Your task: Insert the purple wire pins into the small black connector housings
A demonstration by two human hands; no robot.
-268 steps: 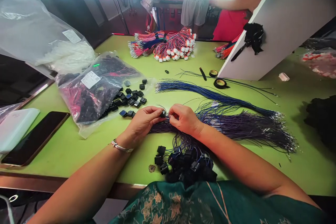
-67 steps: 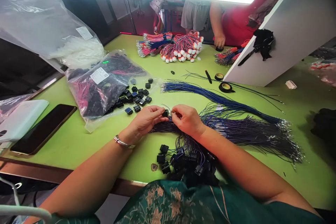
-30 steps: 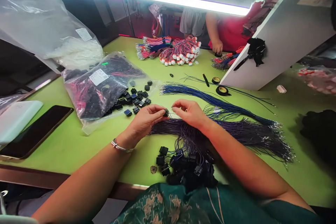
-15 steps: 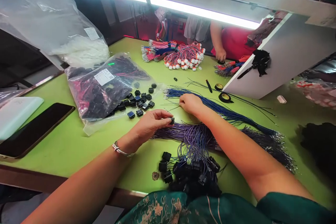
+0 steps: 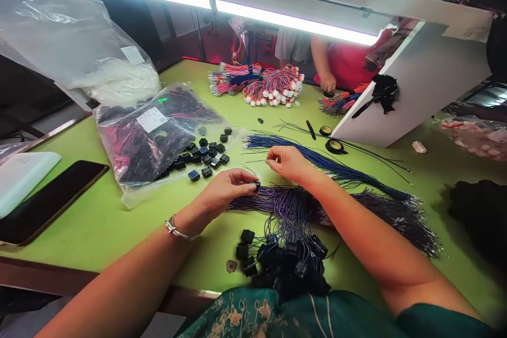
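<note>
My left hand (image 5: 227, 193) pinches a small black connector housing (image 5: 256, 186) between thumb and fingertips. Just to its right, my right hand (image 5: 291, 165) is closed with thumb and fingertip together on a thin wire (image 5: 253, 161) whose end points left. Behind that hand runs a bundle of blue wires (image 5: 317, 157) with metal terminals at its ends. Under my wrists lies a bundle of purple wires (image 5: 257, 200). Nearer my body, several black connectors (image 5: 277, 261) with wires attached are heaped. Loose black connectors (image 5: 206, 158) lie beyond my left hand.
A clear bag of black parts (image 5: 152, 140) and a phone (image 5: 51, 200) lie left. Wire bundles with white connectors (image 5: 273, 84) sit at the back, near another person's hand (image 5: 328, 83). Tape rolls (image 5: 336, 146) lie by the white panel (image 5: 400, 90). A light tube (image 5: 293, 21) hangs above.
My right hand has drawn slightly toward me, away from the blue bundle, with the wire between its fingers. My left hand still holds the connector housing. The whole view has shifted slightly.
</note>
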